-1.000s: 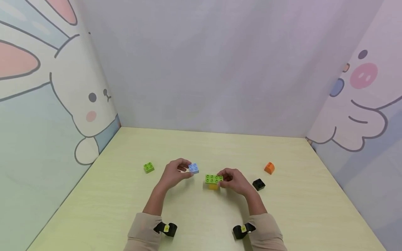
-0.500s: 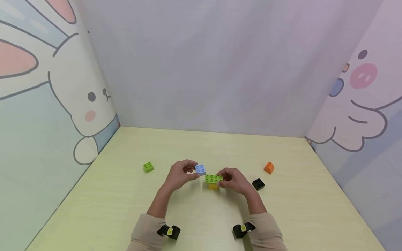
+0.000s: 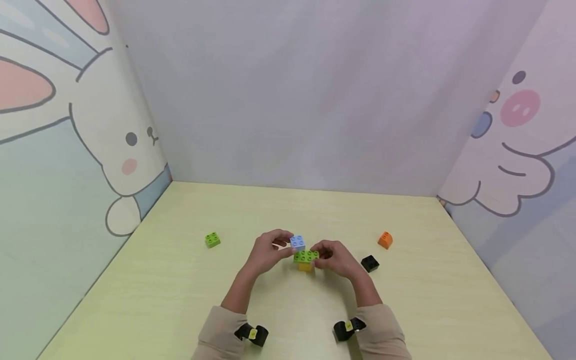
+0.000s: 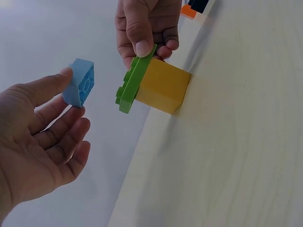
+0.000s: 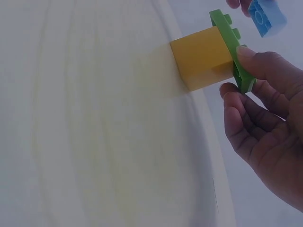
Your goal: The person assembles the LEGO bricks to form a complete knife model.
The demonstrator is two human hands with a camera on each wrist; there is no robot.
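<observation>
Pinching blue brick point(image 4: 78, 84): left fingers point(image 4: 71, 120) | right fingers point(image 5: 239, 130) grip green brick point(image 4: 134, 82) (atop yellow block point(image 4: 164, 86))

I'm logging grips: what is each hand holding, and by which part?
The left hand pinches the blue brick by opposite sides; the right hand grips the long green brick, which sits on the yellow block, by its right end.

Plate point(image 3: 303, 257) on block point(image 3: 305, 267); block on table point(image 3: 157, 290); brick point(image 3: 297, 242) above plate, apart.
</observation>
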